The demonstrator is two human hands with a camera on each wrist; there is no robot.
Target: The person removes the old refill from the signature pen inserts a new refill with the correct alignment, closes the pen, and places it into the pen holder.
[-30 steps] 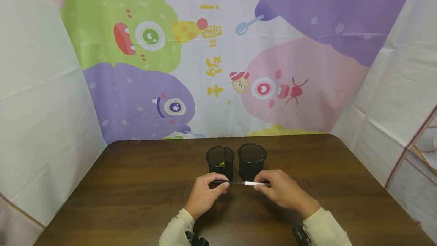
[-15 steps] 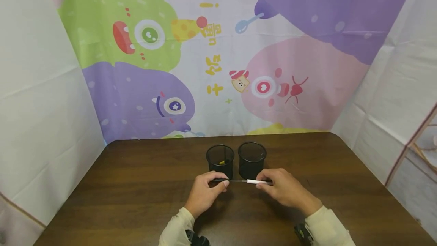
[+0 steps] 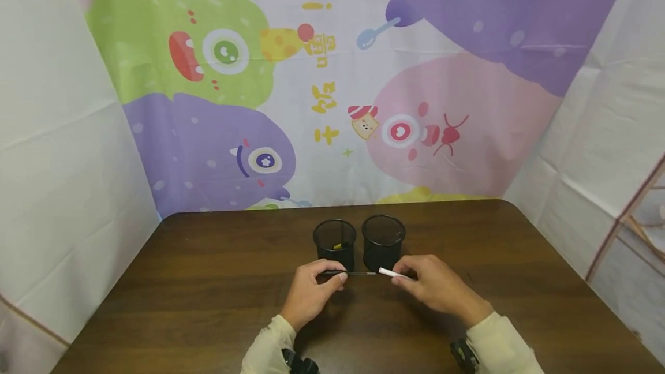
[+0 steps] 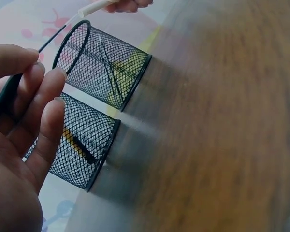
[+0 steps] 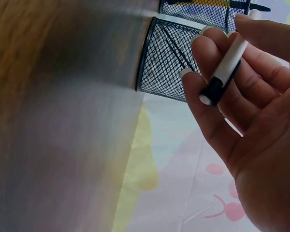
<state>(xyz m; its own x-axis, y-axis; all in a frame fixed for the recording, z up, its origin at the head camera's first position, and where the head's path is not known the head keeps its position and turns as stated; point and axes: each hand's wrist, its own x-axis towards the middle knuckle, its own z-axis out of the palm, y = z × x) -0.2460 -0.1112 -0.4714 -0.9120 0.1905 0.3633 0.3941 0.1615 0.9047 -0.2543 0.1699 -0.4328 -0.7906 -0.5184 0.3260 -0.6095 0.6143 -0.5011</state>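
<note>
Beyond the white tube (image 3: 391, 273), sideways yellow characters (image 3: 324, 97) include an exclamation mark (image 3: 316, 6).

Toward six o'clock, a left hand (image 3: 309, 295) pinches a thin dark rod (image 3: 361, 273); toward five, a right hand (image 3: 436, 288) pinches a white tube (image 3: 391, 273) (their ends close together). Two black cups (image 3: 383, 255) stand just beyond on a brown table (image 3: 208, 287); at twelve hangs a cartoon-print cloth (image 3: 332, 178).

Worktop (image 3: 218, 281): dark brown, wood-grained. Black mesh cup (image 3: 335, 241) stands upright toward 12 o'clock; second mesh cup (image 3: 383, 244) just beside it at 3 o'clock.
</note>
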